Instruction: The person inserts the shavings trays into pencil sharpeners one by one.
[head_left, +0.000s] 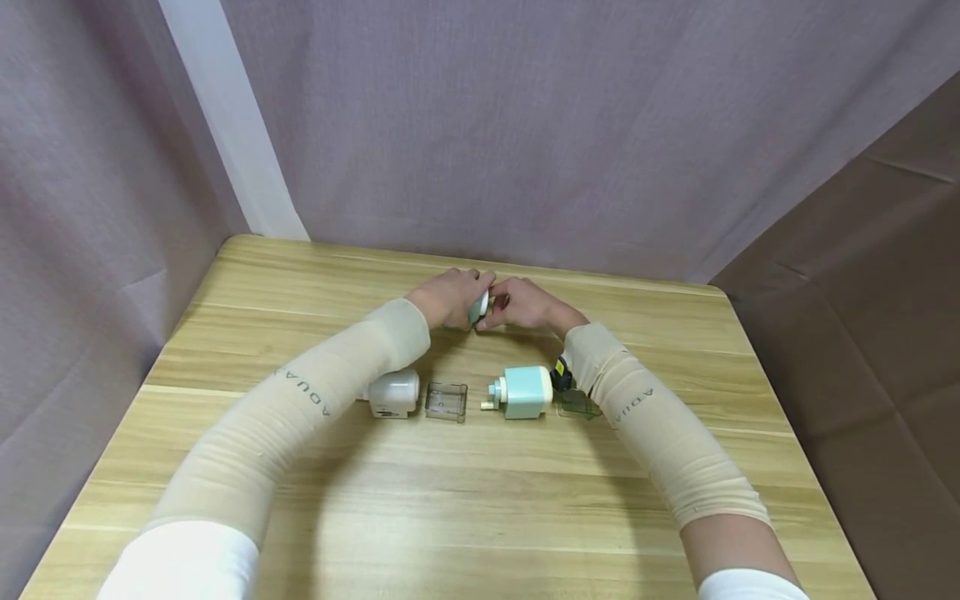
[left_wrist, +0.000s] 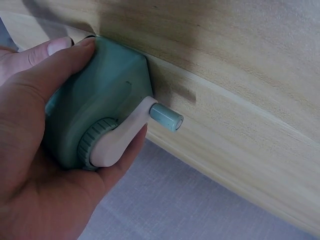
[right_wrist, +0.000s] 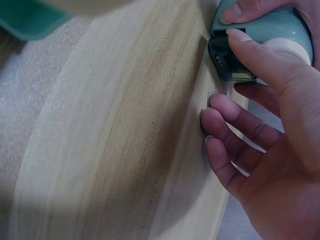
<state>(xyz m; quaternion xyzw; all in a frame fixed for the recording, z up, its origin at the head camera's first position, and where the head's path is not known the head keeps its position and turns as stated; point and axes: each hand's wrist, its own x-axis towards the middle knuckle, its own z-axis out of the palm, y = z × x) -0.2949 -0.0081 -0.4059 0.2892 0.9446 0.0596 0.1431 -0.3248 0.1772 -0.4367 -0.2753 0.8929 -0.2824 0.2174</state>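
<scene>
At the far middle of the table, my left hand (head_left: 450,298) grips a dark green crank pencil sharpener (left_wrist: 107,95), fingers and thumb round its body. Its white crank arm (left_wrist: 122,135) ends in a green knob. My right hand (head_left: 527,303) has its thumb and index finger on the dark see-through shavings drawer (right_wrist: 227,62) at one end of the sharpener. In the right wrist view the other right fingers (right_wrist: 232,152) curl loosely, apart from the sharpener. The drawer sits in or against the body; how far in is unclear.
Nearer me lie a white sharpener (head_left: 394,393), partly under the left sleeve, a see-through drawer (head_left: 446,402) and a light blue sharpener (head_left: 527,392). By the right sleeve are a black part with a yellow mark (head_left: 560,375) and another see-through drawer (head_left: 576,405). Curtains (head_left: 480,125) stand behind the table.
</scene>
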